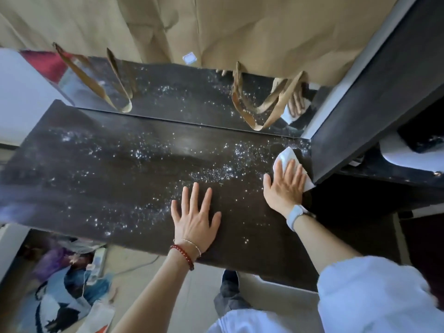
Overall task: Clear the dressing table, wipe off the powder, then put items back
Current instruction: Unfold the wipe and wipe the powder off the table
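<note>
The dark dressing table (101, 188) has white powder (216, 174) scattered across most of its top. My left hand (195, 218) lies flat on the table near the front edge, fingers spread and straight. My right hand (284, 186) presses a white cloth (288, 157) flat against the table's right end, fingers straight. The cloth sticks out beyond my fingertips and at the right side of the hand. No cosmetics stand on the tabletop.
A mirror (180, 92) runs along the back, reflecting the powdered top and my right hand. Tan fabric (240, 27) with loops hangs over it. A dark cabinet side (360, 121) stands at the right. Clothes and a power strip (98, 263) lie on the floor at left.
</note>
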